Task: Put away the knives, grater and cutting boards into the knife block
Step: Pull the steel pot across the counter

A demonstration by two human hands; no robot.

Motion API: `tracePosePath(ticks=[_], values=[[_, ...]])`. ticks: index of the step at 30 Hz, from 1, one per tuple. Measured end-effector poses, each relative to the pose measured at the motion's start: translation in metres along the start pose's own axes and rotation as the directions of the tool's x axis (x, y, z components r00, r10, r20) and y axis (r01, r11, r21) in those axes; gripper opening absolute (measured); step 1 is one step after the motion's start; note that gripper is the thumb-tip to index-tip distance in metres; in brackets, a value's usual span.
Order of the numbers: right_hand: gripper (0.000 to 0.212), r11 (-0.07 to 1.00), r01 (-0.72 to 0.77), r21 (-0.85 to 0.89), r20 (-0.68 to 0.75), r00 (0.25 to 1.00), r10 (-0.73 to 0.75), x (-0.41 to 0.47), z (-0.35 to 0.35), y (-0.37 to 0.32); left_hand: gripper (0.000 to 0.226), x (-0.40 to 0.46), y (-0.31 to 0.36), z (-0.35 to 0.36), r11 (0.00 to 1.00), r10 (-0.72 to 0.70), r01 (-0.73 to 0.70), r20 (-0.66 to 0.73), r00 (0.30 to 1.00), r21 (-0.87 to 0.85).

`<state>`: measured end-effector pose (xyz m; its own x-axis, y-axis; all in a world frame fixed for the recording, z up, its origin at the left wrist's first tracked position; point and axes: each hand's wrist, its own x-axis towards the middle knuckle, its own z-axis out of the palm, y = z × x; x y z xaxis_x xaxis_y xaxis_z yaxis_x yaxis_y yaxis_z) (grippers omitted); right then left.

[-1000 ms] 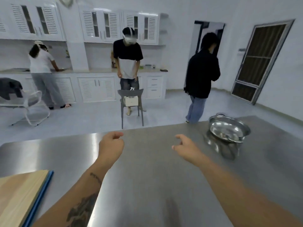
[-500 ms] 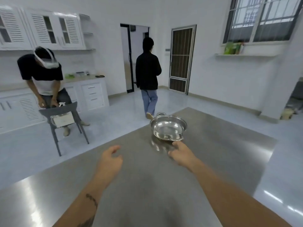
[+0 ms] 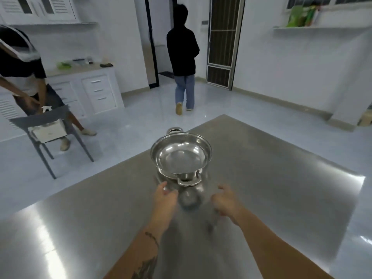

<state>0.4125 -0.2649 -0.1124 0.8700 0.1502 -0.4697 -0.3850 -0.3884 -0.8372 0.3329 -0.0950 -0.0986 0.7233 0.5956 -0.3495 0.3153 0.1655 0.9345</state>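
Observation:
No knife, grater, cutting board or knife block shows in the head view now. My left hand [image 3: 165, 200] and my right hand [image 3: 225, 202] hover side by side over the steel table [image 3: 271, 178], just short of a shiny metal pot [image 3: 181, 156]. Both hands hold nothing, with fingers loosely curled and apart. The pot's near handle [image 3: 189, 181] lies between and a little beyond my fingertips, apart from them.
The table's far corner ends just behind the pot. A grey chair [image 3: 48, 125] stands on the floor at left with a person bent over it. Another person [image 3: 183, 57] walks away toward the doorway. White cabinets [image 3: 94, 89] line the far wall.
The view has swung right and down; the wooden boards at lower left have left the frame. Both hands came closer together and now sit right in front of the pot.

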Motion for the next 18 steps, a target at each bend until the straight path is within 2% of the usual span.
tracePosePath(ticks=[1, 2, 4, 6, 8, 12, 15, 18], values=[[0.079, 1.0, -0.013, -0.007, 0.01, 1.0, 0.013, 0.015, -0.005, 0.006, 0.058, 0.005, -0.002, 0.015, 0.998, -0.032, 0.032, 0.001, 0.999, -0.054], [0.075, 1.0, -0.025, -0.012, 0.016, 1.0, 0.025, 0.027, -0.01, 0.011, 0.06, 0.011, -0.006, 0.027, 0.992, -0.055, 0.056, 0.008, 0.998, -0.112], [0.057, 0.999, -0.034, -0.02, 0.014, 0.999, 0.034, 0.032, -0.019, 0.012, 0.051, 0.017, -0.008, 0.051, 0.973, -0.074, 0.081, 0.041, 0.996, -0.217], [0.048, 0.999, -0.033, -0.032, 0.008, 0.999, 0.034, 0.037, -0.028, 0.015, 0.052, 0.024, -0.01, 0.069, 0.957, -0.09, 0.1, 0.049, 0.995, -0.272], [0.048, 0.999, -0.043, -0.034, 0.007, 0.999, 0.043, 0.044, -0.034, 0.019, 0.059, 0.028, -0.01, 0.081, 0.922, -0.129, 0.136, 0.045, 0.991, -0.362], [0.047, 0.998, -0.055, 0.003, 0.02, 0.998, 0.055, 0.047, -0.041, 0.024, 0.06, 0.035, -0.013, 0.084, 0.828, -0.172, 0.191, 0.085, 0.981, -0.526], [0.05, 0.999, -0.035, 0.012, 0.018, 0.999, 0.034, 0.042, -0.04, 0.021, 0.055, 0.035, -0.017, 0.071, 0.825, -0.177, 0.188, 0.073, 0.982, -0.532], [0.053, 0.997, 0.081, -0.003, -0.072, 0.994, -0.081, 0.037, -0.035, 0.013, 0.051, 0.029, -0.021, 0.043, 0.847, -0.171, 0.15, 0.006, 0.985, -0.51]])
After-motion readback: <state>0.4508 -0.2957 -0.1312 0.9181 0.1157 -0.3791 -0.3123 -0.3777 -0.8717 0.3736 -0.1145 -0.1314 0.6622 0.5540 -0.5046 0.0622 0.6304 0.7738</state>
